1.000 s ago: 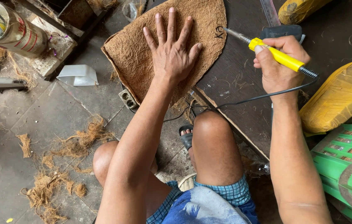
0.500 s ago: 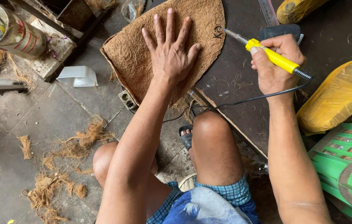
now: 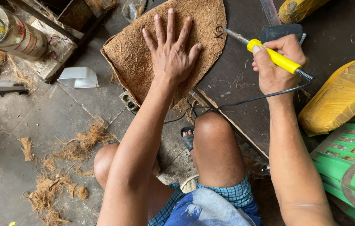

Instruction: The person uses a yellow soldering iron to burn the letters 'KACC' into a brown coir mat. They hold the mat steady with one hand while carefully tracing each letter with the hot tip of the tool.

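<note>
My left hand (image 3: 171,52) lies flat with fingers spread on a brown coir fibre mat (image 3: 129,58) that rests partly on a dark wooden board (image 3: 244,79). My right hand (image 3: 275,69) grips a yellow-handled soldering iron (image 3: 269,55) like a pen. Its metal tip points left and touches the mat's right edge, beside a small dark burnt mark. A black cord runs from the handle down towards my knee.
A yellow plastic-wrapped bundle (image 3: 340,98) and a green plastic crate (image 3: 349,163) stand at the right. A tin can (image 3: 8,31) sits top left, a white metal piece (image 3: 77,77) and a socket strip (image 3: 128,101) on the concrete floor. Loose coir scraps (image 3: 64,167) lie at lower left.
The soldering iron's tip has stayed near the mat's right edge with only a slight shift. My left hand keeps pressing on the mat.
</note>
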